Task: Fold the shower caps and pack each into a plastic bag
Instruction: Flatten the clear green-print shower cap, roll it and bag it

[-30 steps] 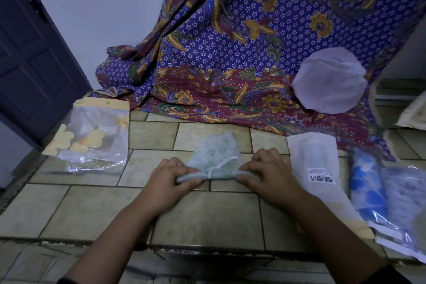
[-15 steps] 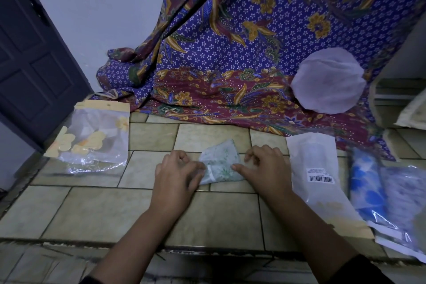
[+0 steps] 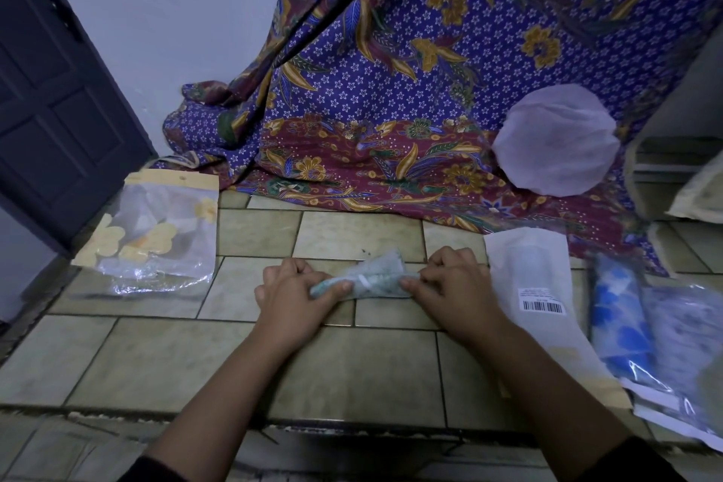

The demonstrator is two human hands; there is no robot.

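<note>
From the head view, both of your forearms reach forward over the tiled floor, wrists low and knuckles up. Your left hand and right hand sit level with each other, with one folded shower cap between them. It is pale, with a green print, and lies on the tiles. The fingers of your left hand are curled and pinch the cap's left end against the thumb. Your right hand does the same at the cap's right end.

By count there are two hands and one cap in them. A second cap, the round white cap, lies spread open on the batik cloth beyond.

There are four packets on the floor. One is a clear plastic bag with a yellow header and yellow flower shapes, well to your left. One white packet lies just beside your right hand. Two clear bags lie farther right: the blue-patterned bag and the pale bag.

The only writing is on the white packet, a barcode label whose small print is too fine to read.
</note>
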